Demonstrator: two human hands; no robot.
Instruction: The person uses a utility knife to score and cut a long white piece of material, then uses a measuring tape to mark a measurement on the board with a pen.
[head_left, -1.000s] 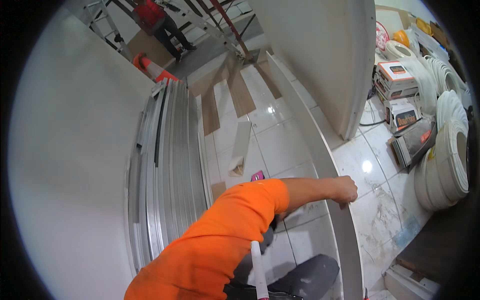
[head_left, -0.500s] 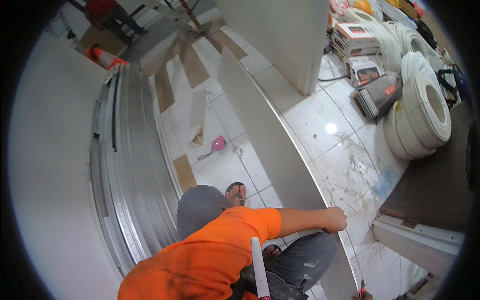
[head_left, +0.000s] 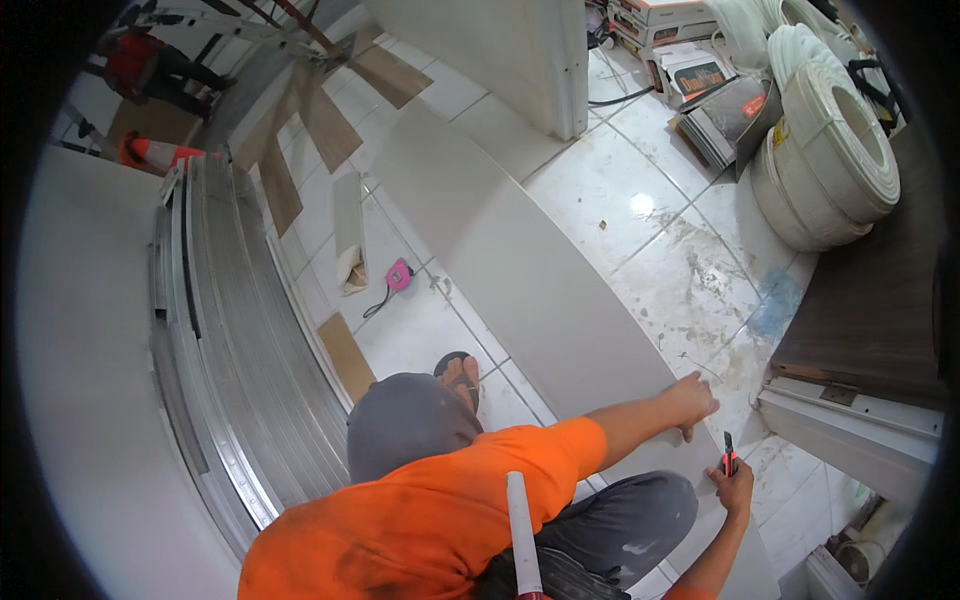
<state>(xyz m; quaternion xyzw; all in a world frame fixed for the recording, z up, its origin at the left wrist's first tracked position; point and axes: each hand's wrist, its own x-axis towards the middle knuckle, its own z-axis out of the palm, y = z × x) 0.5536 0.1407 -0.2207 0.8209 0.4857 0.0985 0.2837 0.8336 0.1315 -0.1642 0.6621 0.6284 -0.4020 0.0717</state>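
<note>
My orange-sleeved left arm reaches across to the right, and my left hand (head_left: 691, 405) is closed at the right edge of a long white board (head_left: 520, 290). Just below it, near that edge, my right hand (head_left: 736, 487) is wrapped round a red-and-black utility knife (head_left: 729, 457), blade upward. My grey-trousered right leg (head_left: 640, 520) is bent beside the board, and my sandalled foot (head_left: 458, 378) is on the tiles. A pink tape measure (head_left: 398, 276) and a narrow pale strip (head_left: 349, 230) lie left of the board.
Metal profiles (head_left: 225, 330) lie along the left wall. Wood-look strips (head_left: 330, 130), a traffic cone (head_left: 175, 155) and another person (head_left: 150, 70) are at the top left. Coiled white cable (head_left: 820, 160), boxes (head_left: 690, 75) and a dark panel (head_left: 860, 320) line the right side.
The board has tilted flatter, showing more of its broad face. My left hand has shifted slightly up its edge. My right hand has risen from the bottom edge with the knife.
</note>
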